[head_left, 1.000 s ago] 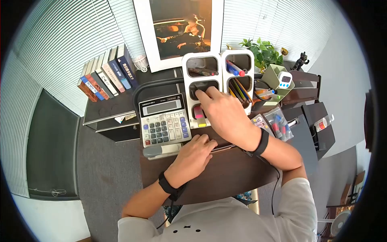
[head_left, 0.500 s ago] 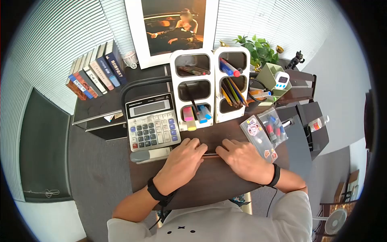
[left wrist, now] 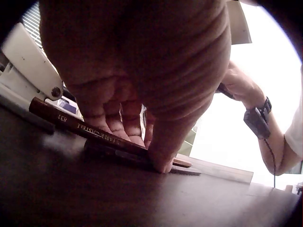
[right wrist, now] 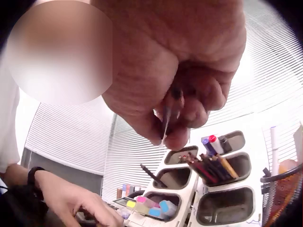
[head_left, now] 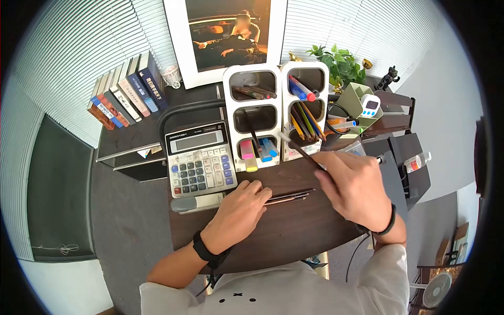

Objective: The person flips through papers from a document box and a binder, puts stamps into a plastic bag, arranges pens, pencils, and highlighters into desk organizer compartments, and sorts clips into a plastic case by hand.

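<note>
At the desk (head_left: 286, 231), right hand (head_left: 359, 191) pinches dark pencil (head_left: 303, 152), left hand (head_left: 239, 210) grips pencils (head_left: 289, 199); likely light, stiff, slightly slippery, best taken mid-barrel, fragile tips spared.

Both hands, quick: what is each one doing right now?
Left hand: closed round slim brown pencils at the dark wooden desk.
Right hand: closed, pinching a slim dark stick with a pale end.

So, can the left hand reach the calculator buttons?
Probably yes: the calculator is right beside the left hand, and nothing covers its buttons. That hand is holding pencils, though, so it might need to let go first.
</note>
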Tool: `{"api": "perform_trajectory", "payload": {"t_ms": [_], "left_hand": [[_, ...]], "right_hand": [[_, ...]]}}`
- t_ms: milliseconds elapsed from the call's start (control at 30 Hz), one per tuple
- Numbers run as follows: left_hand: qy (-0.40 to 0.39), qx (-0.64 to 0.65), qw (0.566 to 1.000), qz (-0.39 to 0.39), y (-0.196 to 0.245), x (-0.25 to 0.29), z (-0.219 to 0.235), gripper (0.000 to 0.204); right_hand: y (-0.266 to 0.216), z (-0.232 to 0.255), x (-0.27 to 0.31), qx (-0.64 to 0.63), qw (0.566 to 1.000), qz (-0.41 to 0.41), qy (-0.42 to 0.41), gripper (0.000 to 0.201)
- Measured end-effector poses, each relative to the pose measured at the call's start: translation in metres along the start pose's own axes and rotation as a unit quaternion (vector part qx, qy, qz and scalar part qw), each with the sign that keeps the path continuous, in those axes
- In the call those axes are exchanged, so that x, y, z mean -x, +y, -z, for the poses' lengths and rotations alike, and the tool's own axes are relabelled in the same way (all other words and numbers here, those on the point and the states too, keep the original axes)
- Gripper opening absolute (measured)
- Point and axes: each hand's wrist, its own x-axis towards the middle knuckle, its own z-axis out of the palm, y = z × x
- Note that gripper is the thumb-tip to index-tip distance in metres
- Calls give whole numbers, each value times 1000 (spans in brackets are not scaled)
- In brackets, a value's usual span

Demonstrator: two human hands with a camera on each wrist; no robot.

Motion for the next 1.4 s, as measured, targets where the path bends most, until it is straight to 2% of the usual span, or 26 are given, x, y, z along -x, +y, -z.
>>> {"api": "perform_trajectory", "payload": {"t_ms": [100, 200, 333, 533, 600, 633, 700, 800, 833, 1133, 1233, 1333, 1367, 1400], "left_hand": [[9, 1, 1000, -3, 0, 0, 0, 25], [9, 2, 1000, 0, 0, 1, -1, 27], [9, -3, 1000, -5, 0, 2, 0, 29], [14, -14, 1000, -14, -2, 2, -1, 30], [11, -22, 1000, -16, -1, 3, 0, 30], [14, -21, 1000, -14, 0, 2, 1, 30], [7, -23, 1000, -10, 0, 3, 1, 29], [11, -24, 1000, -12, 0, 4, 0, 28], [11, -21, 1000, -12, 0, 3, 0, 28], [8, -22, 1000, -4, 1, 3, 1, 28], [14, -19, 1000, -5, 0, 4, 0, 29], [14, -18, 1000, -10, -2, 5, -1, 30], [16, -23, 1000, -13, -3, 5, -1, 30], [16, -27, 999, -16, -3, 5, -2, 30]], "right_hand": [[-4, -14, -22, 83, 996, 41, -1, 19], [-11, -22, -45, 146, 988, 48, -22, 21], [-22, -29, -69, 119, 988, 63, -77, 27], [-20, -45, -90, 153, 979, 82, -108, 31], [-18, -49, -92, 136, 986, 96, -31, 32], [-18, -45, -90, 137, 985, 99, -32, 32], [-20, -34, -81, 30, 994, 96, 33, 29], [-17, -35, -62, -8, 996, 85, 15, 32], [-18, -37, -61, -16, 993, 115, 20, 28], [-14, -56, -77, 7, 987, 161, 14, 20], [-19, -51, -72, -92, 987, 133, 17, 30], [-28, -41, -55, -131, 983, 124, 26, 31], [-28, -42, -47, -127, 980, 145, 40, 20], [-27, -39, -38, -127, 980, 146, 37, 20]]}}
